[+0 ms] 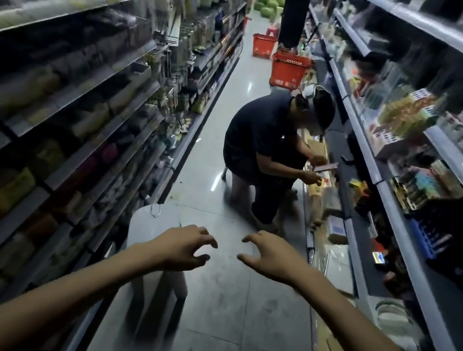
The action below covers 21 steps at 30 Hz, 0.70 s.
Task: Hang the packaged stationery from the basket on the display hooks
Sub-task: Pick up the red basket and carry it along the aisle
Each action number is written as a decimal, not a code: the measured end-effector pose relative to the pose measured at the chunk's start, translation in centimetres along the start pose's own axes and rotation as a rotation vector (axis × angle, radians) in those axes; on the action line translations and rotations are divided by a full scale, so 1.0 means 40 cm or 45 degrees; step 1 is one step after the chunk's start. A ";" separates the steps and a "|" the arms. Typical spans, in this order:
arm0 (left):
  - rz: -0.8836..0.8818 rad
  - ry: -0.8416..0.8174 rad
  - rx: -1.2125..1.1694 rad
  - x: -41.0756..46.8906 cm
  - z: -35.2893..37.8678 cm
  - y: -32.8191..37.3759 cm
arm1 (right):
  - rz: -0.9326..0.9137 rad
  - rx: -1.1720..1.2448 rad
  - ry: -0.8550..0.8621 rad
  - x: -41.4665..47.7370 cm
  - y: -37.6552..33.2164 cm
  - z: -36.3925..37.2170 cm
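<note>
Head view: the bare left hand [184, 247] and bare right hand [270, 258] hover near each other at 6 o'clock, fingers loosely curled and holding nothing. The red plastic shopping basket [287, 74] sits well apart at 12 o'clock, beyond a crouching person in dark clothes [259, 137].

Goods on the left shelves [88, 84] are blurred; the nearer red basket [287, 73] hides its contents.

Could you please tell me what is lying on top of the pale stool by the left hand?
A small wire hook lies near the far edge of the stool seat. The left hand and its forearm cover the near part, so anything there is hidden.
</note>
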<state>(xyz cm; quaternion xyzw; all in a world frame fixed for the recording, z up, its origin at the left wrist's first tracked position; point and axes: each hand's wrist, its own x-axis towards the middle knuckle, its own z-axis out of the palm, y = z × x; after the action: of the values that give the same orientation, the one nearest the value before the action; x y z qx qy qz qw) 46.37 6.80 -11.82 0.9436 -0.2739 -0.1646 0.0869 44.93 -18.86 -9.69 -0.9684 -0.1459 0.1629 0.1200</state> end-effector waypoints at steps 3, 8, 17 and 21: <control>-0.006 0.036 -0.065 0.071 -0.058 -0.085 | -0.021 0.024 -0.006 0.131 0.012 -0.041; -0.110 0.102 -0.158 0.177 -0.127 -0.196 | 0.000 0.165 -0.051 0.303 0.064 -0.101; -0.243 0.108 -0.153 0.541 -0.209 -0.395 | -0.022 0.136 -0.082 0.709 0.241 -0.214; -0.367 0.110 -0.173 0.727 -0.278 -0.464 | -0.064 0.142 -0.060 0.907 0.328 -0.306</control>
<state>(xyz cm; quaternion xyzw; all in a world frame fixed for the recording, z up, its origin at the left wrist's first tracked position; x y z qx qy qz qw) 82.54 7.28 -13.83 0.9713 -0.1200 -0.1527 0.1375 85.21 -21.65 -12.30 -0.9521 -0.1636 0.1905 0.1745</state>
